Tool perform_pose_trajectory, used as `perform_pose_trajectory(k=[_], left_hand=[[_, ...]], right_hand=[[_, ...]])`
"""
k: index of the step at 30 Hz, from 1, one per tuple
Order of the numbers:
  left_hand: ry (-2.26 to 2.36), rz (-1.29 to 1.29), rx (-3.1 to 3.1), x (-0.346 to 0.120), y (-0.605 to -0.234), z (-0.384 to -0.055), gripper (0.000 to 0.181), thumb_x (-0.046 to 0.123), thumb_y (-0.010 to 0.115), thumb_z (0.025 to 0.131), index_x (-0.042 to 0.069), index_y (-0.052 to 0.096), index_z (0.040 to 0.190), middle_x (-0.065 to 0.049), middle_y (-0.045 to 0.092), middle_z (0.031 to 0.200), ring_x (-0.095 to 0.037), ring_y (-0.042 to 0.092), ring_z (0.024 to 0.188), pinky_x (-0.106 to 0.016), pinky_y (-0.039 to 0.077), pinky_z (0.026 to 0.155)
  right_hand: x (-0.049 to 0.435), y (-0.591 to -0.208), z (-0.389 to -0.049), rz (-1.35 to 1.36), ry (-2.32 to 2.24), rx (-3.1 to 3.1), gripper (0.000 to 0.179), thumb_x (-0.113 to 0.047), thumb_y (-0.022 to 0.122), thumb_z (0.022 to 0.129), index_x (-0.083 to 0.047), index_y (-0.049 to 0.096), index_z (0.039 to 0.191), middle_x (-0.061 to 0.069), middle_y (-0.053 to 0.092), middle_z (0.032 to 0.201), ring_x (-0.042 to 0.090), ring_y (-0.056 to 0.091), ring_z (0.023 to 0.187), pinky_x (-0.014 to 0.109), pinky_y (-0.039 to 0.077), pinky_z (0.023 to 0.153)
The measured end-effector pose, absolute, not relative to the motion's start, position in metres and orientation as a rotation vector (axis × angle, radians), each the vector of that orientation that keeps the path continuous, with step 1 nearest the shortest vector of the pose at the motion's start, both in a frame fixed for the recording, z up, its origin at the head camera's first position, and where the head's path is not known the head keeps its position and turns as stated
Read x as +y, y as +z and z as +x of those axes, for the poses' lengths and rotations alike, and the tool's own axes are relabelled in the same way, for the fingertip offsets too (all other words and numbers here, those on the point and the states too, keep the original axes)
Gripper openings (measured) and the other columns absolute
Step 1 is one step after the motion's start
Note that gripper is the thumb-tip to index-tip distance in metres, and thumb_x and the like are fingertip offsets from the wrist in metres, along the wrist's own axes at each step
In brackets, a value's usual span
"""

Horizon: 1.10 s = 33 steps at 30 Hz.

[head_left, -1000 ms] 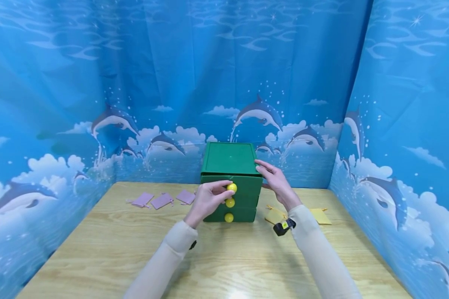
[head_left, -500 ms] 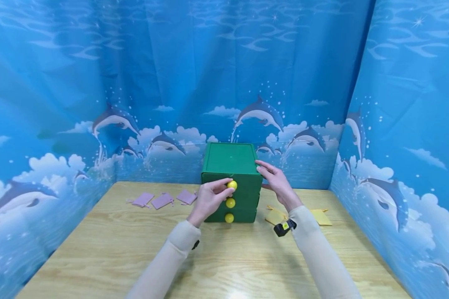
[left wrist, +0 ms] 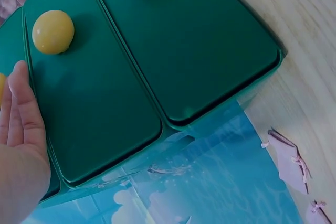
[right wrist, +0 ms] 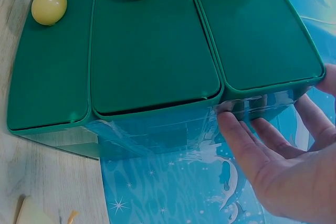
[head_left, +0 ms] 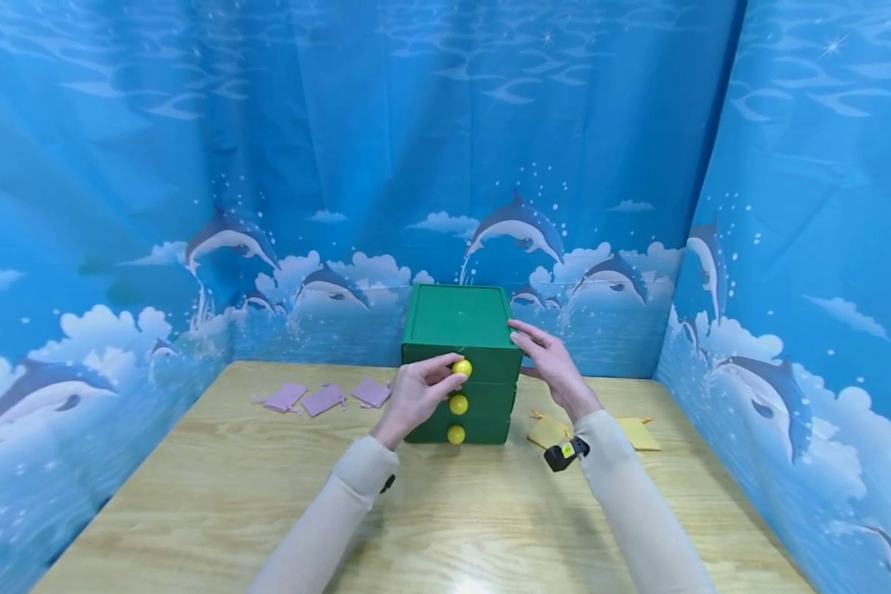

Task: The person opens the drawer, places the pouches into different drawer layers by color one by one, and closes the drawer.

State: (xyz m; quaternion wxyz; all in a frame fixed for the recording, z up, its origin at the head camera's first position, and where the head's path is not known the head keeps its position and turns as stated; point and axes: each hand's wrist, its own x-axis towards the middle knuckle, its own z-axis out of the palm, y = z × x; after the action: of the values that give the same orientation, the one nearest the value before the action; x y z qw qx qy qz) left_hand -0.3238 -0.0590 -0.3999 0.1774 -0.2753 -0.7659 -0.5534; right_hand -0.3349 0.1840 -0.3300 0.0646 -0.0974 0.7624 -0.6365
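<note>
A green three-drawer box stands on the table, with a round yellow knob on each drawer front. My left hand pinches the top drawer's knob between thumb and fingers; that drawer front sits flush with the box. In the left wrist view, the left hand partly hides this top drawer. My right hand rests against the box's right side near the upper front corner. The right wrist view shows the right hand with fingers extended and spread along the clear side wall.
To the left of the box lie several light purple drawstring pouches. Yellow drawstring pouches lie to the right, one partly behind the right forearm. A blue dolphin-print curtain surrounds the wooden table.
The top drawer, slightly pulled out a second ago, has slid back flush as my left hand moved inward with its knob. My right hand has kept its place on the box.
</note>
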Motion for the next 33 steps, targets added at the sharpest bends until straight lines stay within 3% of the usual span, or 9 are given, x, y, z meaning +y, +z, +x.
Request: perform_pose_trajectory(k=[10, 19, 22, 29, 33], left_hand=[[-1.525, -0.768, -2.17, -0.059, -0.403, -0.324, 0.032, 0.029, 0.071, 0.091, 0.021, 0.07, 0.121, -0.003, 0.076, 0.087, -0.019, 0.073, 0.074, -0.025, 0.058, 0.058], [-1.582, -0.71, -2.061, -0.057, -0.407, -0.323, 0.022, 0.026, 0.077, 0.085, 0.016, 0.072, 0.104, -0.003, 0.075, 0.079, -0.019, 0.072, 0.066, -0.026, 0.056, 0.051], [-1.629, -0.696, -2.049, -0.059, -0.408, -0.321, 0.019, 0.024, 0.078, 0.085, 0.015, 0.072, 0.101, -0.008, 0.075, 0.08, -0.021, 0.072, 0.065, -0.03, 0.056, 0.051], [-1.716, -0.678, -2.13, -0.065, -0.416, -0.319, 0.012, 0.025, 0.075, 0.088, 0.014, 0.073, 0.093, -0.013, 0.075, 0.082, -0.024, 0.07, 0.061, -0.051, 0.056, 0.055], [-1.701, -0.685, -2.216, -0.068, -0.422, -0.318, 0.012, 0.024, 0.075, 0.088, 0.014, 0.073, 0.094, -0.009, 0.075, 0.079, -0.025, 0.071, 0.061, -0.046, 0.054, 0.048]], right_hand=[[0.184, -0.331, -0.336, -0.296, -1.93, 2.296, 0.051, -0.034, 0.047, 0.104, -0.022, 0.037, 0.153, 0.008, 0.022, 0.163, 0.034, 0.022, 0.149, 0.056, 0.037, 0.111], [0.185, -0.331, -0.334, -0.29, -1.934, 2.299, 0.051, -0.034, 0.047, 0.104, -0.021, 0.037, 0.153, 0.008, 0.022, 0.163, 0.033, 0.022, 0.149, 0.056, 0.036, 0.112], [0.185, -0.33, -0.334, -0.301, -1.935, 2.297, 0.051, -0.034, 0.047, 0.104, -0.021, 0.037, 0.153, 0.008, 0.021, 0.163, 0.033, 0.021, 0.149, 0.056, 0.036, 0.112], [0.184, -0.33, -0.335, -0.297, -1.939, 2.286, 0.051, -0.034, 0.047, 0.104, -0.021, 0.036, 0.153, 0.008, 0.021, 0.163, 0.033, 0.021, 0.15, 0.056, 0.036, 0.112], [0.184, -0.331, -0.335, -0.298, -1.944, 2.28, 0.051, -0.034, 0.047, 0.104, -0.021, 0.037, 0.153, 0.008, 0.022, 0.163, 0.033, 0.021, 0.149, 0.056, 0.037, 0.112]])
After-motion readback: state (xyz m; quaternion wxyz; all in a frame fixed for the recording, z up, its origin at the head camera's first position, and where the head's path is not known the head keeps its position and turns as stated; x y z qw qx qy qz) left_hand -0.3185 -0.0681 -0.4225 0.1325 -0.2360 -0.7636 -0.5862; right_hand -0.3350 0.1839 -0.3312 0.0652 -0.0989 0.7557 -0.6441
